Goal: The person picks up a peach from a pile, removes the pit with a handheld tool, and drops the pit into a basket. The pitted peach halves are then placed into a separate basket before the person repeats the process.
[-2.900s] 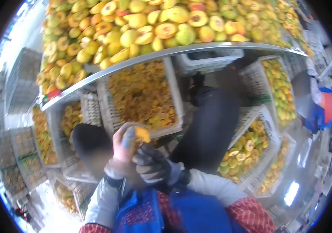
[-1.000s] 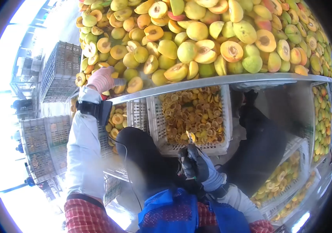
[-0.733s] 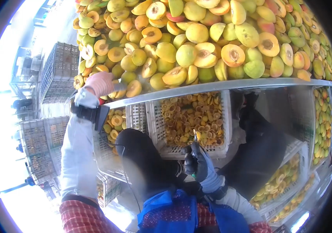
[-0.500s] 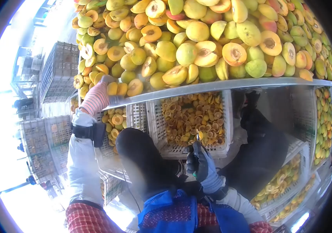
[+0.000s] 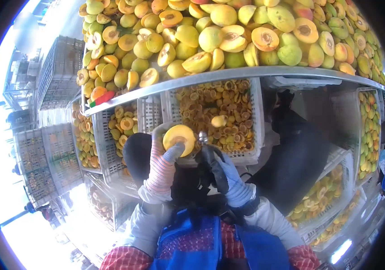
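My left hand (image 5: 162,168), in a striped glove, grips a yellow peach half (image 5: 179,140) with its cut face and brown centre turned up. Close beside it, my right hand (image 5: 213,166), in a dark-fronted glove, is closed around a small metal pitting tool (image 5: 202,137) with a shiny rounded tip; its handle is hidden in the fist. The tip points toward the peach half, a short gap away. Beyond the hands, a white plastic crate (image 5: 258,121) holds many brown pit pieces, with a yellow scrap (image 5: 219,120) showing over them.
A metal-edged table (image 5: 246,72) heaped with halved peaches (image 5: 228,38) spans the front. A red and green object (image 5: 103,99) lies at its left corner. Crates of peach halves (image 5: 84,135) stand at lower left, with another fruit crate (image 5: 323,198) at right.
My left hand has come back from the table pile with a peach half and now holds it beside the tool. The yellow piece at the tool's tip is now apart from it, over the crate.
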### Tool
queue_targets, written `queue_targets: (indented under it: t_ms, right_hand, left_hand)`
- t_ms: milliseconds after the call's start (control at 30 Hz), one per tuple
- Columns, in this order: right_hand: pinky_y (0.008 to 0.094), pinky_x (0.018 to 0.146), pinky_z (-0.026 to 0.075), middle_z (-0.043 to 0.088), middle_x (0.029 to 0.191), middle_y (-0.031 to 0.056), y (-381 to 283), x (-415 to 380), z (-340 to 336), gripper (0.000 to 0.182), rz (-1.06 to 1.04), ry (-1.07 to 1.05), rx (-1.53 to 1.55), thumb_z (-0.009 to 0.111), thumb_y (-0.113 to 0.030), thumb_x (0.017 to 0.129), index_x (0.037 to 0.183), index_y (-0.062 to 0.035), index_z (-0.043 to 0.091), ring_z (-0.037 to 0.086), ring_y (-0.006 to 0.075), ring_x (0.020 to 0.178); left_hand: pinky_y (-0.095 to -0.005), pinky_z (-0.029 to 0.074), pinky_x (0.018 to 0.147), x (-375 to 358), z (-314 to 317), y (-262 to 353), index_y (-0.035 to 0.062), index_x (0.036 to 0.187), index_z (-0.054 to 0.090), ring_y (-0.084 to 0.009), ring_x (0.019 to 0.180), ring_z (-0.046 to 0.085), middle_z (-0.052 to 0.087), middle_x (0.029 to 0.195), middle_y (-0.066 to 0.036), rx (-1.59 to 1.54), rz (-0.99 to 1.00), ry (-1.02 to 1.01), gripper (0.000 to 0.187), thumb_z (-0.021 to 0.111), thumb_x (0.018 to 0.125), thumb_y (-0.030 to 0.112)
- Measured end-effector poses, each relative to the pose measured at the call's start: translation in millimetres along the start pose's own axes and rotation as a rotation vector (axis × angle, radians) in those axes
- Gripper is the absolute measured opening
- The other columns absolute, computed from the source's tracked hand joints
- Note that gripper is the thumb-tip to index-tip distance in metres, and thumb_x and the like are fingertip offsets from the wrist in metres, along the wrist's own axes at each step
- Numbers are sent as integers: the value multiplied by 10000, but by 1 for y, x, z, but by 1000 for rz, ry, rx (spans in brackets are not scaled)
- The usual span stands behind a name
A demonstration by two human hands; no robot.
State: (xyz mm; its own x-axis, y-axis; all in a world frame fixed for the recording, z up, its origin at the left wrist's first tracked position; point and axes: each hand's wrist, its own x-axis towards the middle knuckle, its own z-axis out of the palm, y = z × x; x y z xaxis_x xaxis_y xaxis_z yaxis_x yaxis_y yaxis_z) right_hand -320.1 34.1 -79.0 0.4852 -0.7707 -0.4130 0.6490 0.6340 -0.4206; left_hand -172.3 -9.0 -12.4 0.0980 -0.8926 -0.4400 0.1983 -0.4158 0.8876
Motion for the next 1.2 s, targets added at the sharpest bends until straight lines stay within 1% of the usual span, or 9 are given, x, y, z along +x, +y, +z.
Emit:
queue_targets:
  t_ms: [100,200,233,333,633,733,833,967,1200]
  right_hand:
    - [239,559,477,598,924,25,2,-29,22,313,31,90,150,489,-247,966,1209,-50,511,569,84,679]
    - [251,613,485,618,1006,98,16,-29,22,386,84,74,-491,489,-178,950,1273,27,440,606,154,712]
    - [313,643,488,625,1004,100,27,-25,19,361,-372,46,-988,514,-148,934,1231,52,471,607,203,712]
    - [435,625,451,620,774,178,23,-35,30,274,-348,113,-908,515,-225,917,1110,-40,574,599,369,720]
    - [438,683,451,617,910,199,46,-41,24,321,-598,216,-894,572,-188,876,1138,-4,541,589,375,788]
    - [434,718,449,609,963,217,35,-41,14,371,-220,126,-889,580,-189,866,1171,12,513,583,384,842]
    - [445,724,448,610,953,222,40,-37,0,400,-163,91,-828,582,-197,859,1181,28,506,582,392,846]
    - [445,712,459,619,903,220,59,-42,5,410,-502,242,-915,575,-199,854,1184,34,507,596,391,821]
    - [438,714,464,612,922,241,31,-40,18,394,-522,146,-927,566,-193,851,1172,30,520,589,408,818]
  left_hand:
    - [-265,485,807,-17,-6,-16,60,1171,440,-153,901,568,571,978,-62,-12,41,59,336,586,892,177]
    - [-268,478,786,-28,-4,-18,53,1140,451,-145,873,565,575,914,-52,129,100,80,316,569,923,251]
    - [-272,467,769,-31,-4,-20,42,1125,488,-137,840,561,586,881,-51,273,185,121,347,522,951,341]
    - [-275,461,777,-38,3,-27,28,1106,530,-131,836,556,599,900,-60,192,250,170,370,494,959,365]
    - [-273,459,779,-47,17,-29,-1,1093,569,-132,839,555,612,937,-74,266,385,204,345,511,950,308]
    - [-269,461,764,-42,12,-37,-3,1086,572,-131,830,554,611,929,-69,298,347,168,324,516,946,285]
    - [-267,465,749,-44,15,-38,-3,1078,577,-132,829,555,610,923,-68,204,271,161,320,520,944,282]
    - [-268,468,741,-43,23,-39,-2,1070,581,-134,831,560,611,919,-73,97,330,221,325,526,942,292]
    - [-263,464,738,-45,24,-37,-3,1066,581,-122,819,551,608,900,-68,255,376,220,326,531,939,292]
